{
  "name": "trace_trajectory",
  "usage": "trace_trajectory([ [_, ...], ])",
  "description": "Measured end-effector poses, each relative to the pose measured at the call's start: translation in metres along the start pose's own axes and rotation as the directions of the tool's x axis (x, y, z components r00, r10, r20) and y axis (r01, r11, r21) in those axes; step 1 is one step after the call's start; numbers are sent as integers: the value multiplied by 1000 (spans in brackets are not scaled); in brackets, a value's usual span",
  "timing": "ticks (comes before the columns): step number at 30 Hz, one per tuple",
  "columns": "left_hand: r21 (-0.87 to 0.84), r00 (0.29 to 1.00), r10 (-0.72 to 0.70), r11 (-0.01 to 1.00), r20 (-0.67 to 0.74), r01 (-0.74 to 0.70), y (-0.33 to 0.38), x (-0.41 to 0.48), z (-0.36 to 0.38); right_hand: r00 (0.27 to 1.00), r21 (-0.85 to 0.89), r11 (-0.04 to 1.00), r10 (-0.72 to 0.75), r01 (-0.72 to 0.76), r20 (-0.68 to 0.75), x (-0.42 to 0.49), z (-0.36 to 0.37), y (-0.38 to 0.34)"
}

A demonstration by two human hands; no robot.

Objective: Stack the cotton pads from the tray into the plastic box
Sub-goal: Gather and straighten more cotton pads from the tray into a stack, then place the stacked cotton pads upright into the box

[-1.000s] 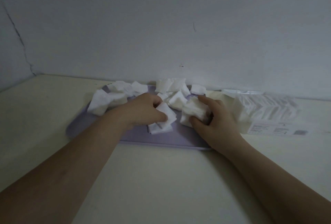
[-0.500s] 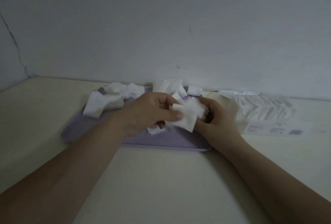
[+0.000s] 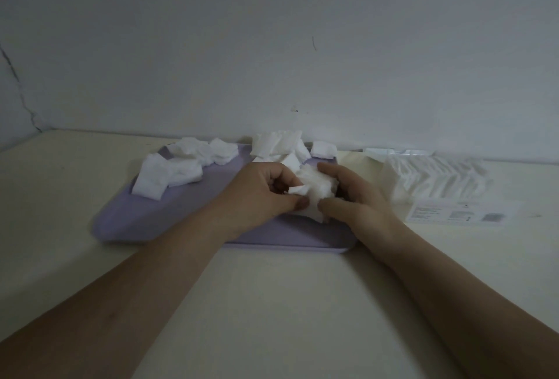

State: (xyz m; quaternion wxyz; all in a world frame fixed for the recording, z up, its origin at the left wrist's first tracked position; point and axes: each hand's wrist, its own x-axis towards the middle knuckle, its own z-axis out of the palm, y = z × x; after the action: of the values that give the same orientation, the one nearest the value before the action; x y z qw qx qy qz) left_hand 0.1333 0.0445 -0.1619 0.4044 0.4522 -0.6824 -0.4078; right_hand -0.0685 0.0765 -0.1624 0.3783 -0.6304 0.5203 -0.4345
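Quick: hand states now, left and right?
Left hand: grips the bundle of cotton pads.
Right hand: grips the same bundle.

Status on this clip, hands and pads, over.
Left hand and right hand both gripping a bunch of cotton pads above the tray. Loose pads at tray's far side. Plastic box right of tray, path open.

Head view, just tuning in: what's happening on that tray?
A person's left hand and right hand together hold a bunch of cotton pads over the purple tray. More loose pads lie along its far side. The plastic box on the right already holds a row of pads.
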Motion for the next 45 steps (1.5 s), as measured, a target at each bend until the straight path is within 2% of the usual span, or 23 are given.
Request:
trace_trajectory([
  [2,12,1000,2,1000,-3,-2,1,0,1,1000,-63,998,-18,19,20,-3,2,-3],
  [4,43,1000,19,999,24,-20,3,0,0,998,-166,984,-62,57,-27,-3,5,-2],
  [8,159,1000,10,987,14,-13,7,4,-9,990,-162,980,-129,120,-52,-1,3,1],
  [10,209,995,-24,978,92,4,7,4,-11,990,-171,976,-140,135,-13,0,0,2],
  [12,172,978,-15,985,209,-21,6,3,-10,987,-186,969,-160,163,28,0,0,0],
  [14,147,972,16,988,235,-52,7,1,-8,984,-171,970,-169,175,46,-2,1,-2],
  [18,17,984,34,999,173,-38,15,0,-5,995,71,993,-94,92,23,-4,1,-12],
  [22,-2,993,75,997,87,-75,27,0,5,1000,357,934,10,-16,20,-6,0,-27],
  [25,15,990,80,997,114,-82,38,2,14,998,414,909,56,-44,-18,-7,-4,-42],
  [30,-27,983,93,996,158,-90,62,14,33,993,312,948,88,-60,-74,-10,-27,-59],
  [33,-65,983,51,997,175,-40,73,20,48,988,248,966,102,-70,-119,-15,-59,-61],
  [35,-132,981,14,991,192,11,81,25,60,991,210,974,103,-83,-86,-20,-85,-60],
  [38,-189,967,-35,978,254,85,94,31,82,992,219,968,116,-125,51,-30,-120,-57],
  [40,-242,952,-43,963,303,120,101,33,98,988,201,967,154,-158,31,-34,-137,-54],
  [42,-208,962,-53,972,266,111,101,39,110,982,117,979,177,-169,-70,-35,-149,-51],
  [45,56,993,-25,998,116,19,93,44,123,947,-51,970,220,-238,-235,-34,-161,-49],
])
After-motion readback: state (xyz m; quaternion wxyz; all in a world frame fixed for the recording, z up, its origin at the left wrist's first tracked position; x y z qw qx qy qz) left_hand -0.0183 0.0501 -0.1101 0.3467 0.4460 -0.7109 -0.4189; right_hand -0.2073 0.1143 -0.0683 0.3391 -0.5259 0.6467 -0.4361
